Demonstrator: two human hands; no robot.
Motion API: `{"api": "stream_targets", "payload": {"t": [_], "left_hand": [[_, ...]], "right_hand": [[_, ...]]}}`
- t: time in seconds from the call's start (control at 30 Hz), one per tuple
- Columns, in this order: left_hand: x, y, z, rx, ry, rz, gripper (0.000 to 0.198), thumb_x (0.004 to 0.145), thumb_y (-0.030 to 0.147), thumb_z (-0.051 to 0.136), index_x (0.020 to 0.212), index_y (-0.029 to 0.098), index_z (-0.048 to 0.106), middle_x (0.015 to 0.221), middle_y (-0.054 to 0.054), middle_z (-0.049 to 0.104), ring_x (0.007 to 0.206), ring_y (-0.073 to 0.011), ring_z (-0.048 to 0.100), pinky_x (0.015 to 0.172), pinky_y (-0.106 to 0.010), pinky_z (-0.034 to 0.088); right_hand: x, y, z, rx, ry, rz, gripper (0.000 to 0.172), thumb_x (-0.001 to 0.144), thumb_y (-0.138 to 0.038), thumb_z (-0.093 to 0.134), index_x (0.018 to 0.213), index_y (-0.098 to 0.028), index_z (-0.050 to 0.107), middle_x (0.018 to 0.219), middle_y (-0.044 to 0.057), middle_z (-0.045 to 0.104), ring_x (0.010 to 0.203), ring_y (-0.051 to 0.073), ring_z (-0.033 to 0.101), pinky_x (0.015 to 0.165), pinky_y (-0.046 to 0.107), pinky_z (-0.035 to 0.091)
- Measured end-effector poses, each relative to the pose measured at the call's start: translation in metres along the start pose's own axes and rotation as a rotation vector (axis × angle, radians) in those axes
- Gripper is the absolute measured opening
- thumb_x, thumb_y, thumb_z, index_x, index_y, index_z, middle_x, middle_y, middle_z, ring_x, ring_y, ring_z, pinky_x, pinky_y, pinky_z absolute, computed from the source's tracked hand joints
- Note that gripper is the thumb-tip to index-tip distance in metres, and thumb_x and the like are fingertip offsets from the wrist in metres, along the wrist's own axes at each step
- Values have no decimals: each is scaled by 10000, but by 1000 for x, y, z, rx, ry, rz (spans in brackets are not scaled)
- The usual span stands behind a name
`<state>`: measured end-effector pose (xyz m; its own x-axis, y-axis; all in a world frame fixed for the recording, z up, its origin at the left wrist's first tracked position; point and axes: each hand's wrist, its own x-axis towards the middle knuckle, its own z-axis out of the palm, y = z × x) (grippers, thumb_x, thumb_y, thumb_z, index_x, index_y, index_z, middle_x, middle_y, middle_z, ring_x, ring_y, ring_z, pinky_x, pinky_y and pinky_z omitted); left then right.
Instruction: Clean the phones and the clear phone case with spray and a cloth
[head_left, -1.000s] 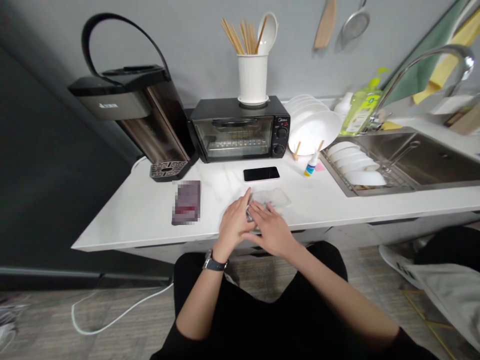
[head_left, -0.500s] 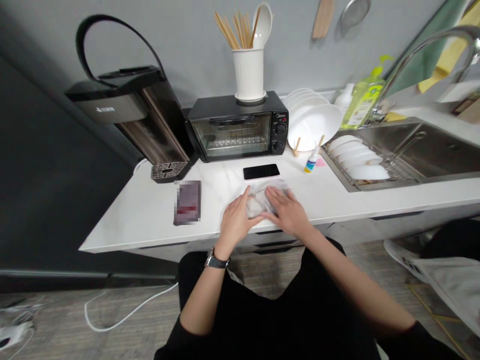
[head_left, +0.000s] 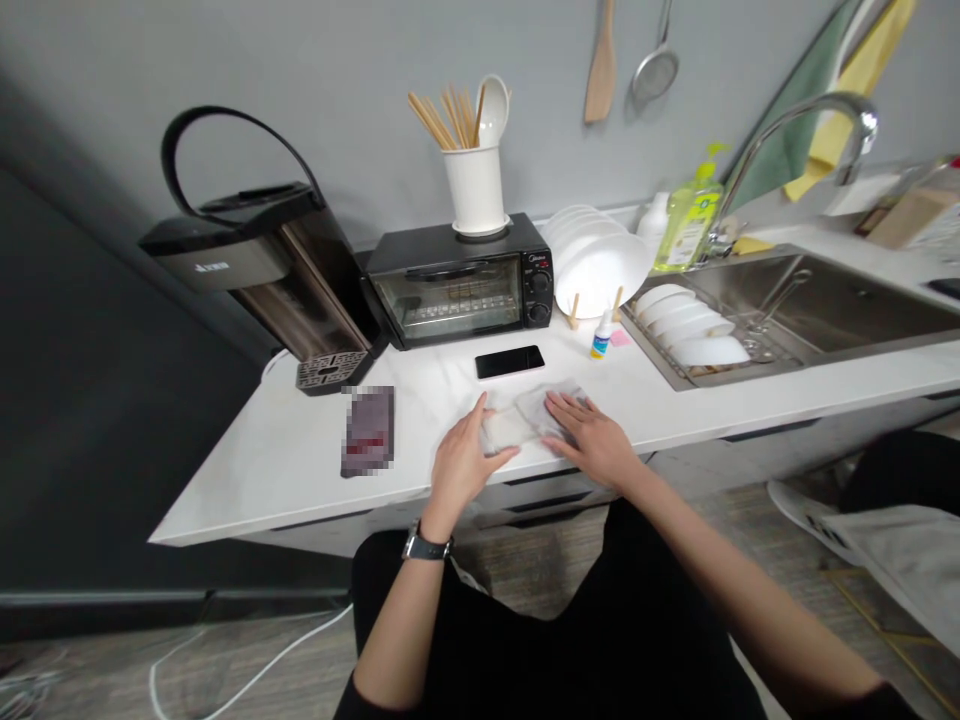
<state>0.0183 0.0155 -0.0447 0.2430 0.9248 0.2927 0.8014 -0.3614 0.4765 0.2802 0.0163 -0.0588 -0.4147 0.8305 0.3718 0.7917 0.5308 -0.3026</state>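
A pale, thin, crumpled piece [head_left: 513, 428], which looks like see-through plastic or thin cloth, lies on the countertop near its front edge. At its left end is my left hand [head_left: 463, 450], with thumb and fingers spread apart around the edge. My right hand [head_left: 596, 438] rests flat on the greyer right part, fingers stretched out. Just behind the piece lies a black phone [head_left: 510, 362]. To the left of my left hand is a dark flat pouch-like item [head_left: 369, 430], partly blurred out.
Behind stand a drinks dispenser [head_left: 300, 290], a toaster oven [head_left: 457, 290] bearing a white utensil holder [head_left: 477, 190], and racked plates [head_left: 600, 275]. A small spray bottle [head_left: 601, 335] is beside the sink [head_left: 840, 330]. Another person's sleeve or clothing [head_left: 900, 560] shows at right.
My hands have moved apart, the right one sliding rightward, and more of the pale piece shows flat between them. The camera view has tilted up and turned right.
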Motion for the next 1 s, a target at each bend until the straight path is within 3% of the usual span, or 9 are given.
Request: {"api": "stream_targets", "payload": {"t": [0.17,0.27,0.37,0.43,0.57,0.67,0.83,0.9,1.0], "left_hand": [[-8,-4,-8,-93,-25,100,525,913,447,721,1392,262,613,1451,-63,648,1340,-252,613,1194,-427,456],[-11,-3,-17,-192,-44,89,343,984,449,601,1236,246,714,1332,-51,731,1238,-234,684,1136,-392,498],[-1,2,-24,-187,-45,2,398,1045,476,451,1014,233,764,1071,-42,812,1008,-230,755,954,-343,557],[15,6,-26,-132,-24,-46,501,1061,505,380,873,221,748,901,-39,805,873,-217,748,857,-311,549],[50,1,-29,36,-59,-59,509,1042,527,421,781,208,720,679,-16,697,696,-190,668,753,-293,511],[73,-11,-30,130,-37,-35,341,929,542,646,953,218,747,916,-53,720,865,-226,673,850,-329,512],[127,-23,-13,183,-72,71,568,902,507,697,1353,172,618,1377,-156,639,1283,-309,585,1135,-436,418],[149,-25,-1,149,-132,111,684,832,504,778,1387,147,596,1441,-163,621,1333,-312,568,1161,-421,407],[168,-28,14,104,-179,165,656,812,444,807,1369,152,620,1435,-142,647,1335,-290,579,1165,-396,417]], "right_hand": [[-38,14,-10,122,91,41,459,1065,-373,476,1504,-268,561,1522,44,593,1445,258,529,1216,517,433],[-41,11,-6,206,180,111,400,1057,-369,474,1389,-255,667,1423,40,680,1363,254,611,1171,447,482],[-24,13,-3,321,232,183,367,1026,-421,512,1251,-240,739,1302,64,751,1168,283,721,1008,401,560],[-8,19,-5,401,273,277,345,977,-487,561,1013,-222,778,1026,65,810,911,276,746,824,358,562],[17,40,-11,475,382,426,467,926,-582,523,653,-207,582,601,-5,570,600,172,515,606,292,389],[20,51,-14,514,416,468,473,909,-600,489,625,-222,482,573,-39,427,578,143,406,571,282,309],[13,49,-13,576,389,467,433,880,-572,535,632,-222,473,592,-45,409,598,142,400,589,282,293],[13,46,-13,587,388,471,419,883,-559,533,642,-220,483,599,-41,427,605,146,410,599,283,298],[14,45,-14,606,394,475,406,890,-546,524,653,-217,497,608,-37,446,608,148,418,610,282,306]]}}
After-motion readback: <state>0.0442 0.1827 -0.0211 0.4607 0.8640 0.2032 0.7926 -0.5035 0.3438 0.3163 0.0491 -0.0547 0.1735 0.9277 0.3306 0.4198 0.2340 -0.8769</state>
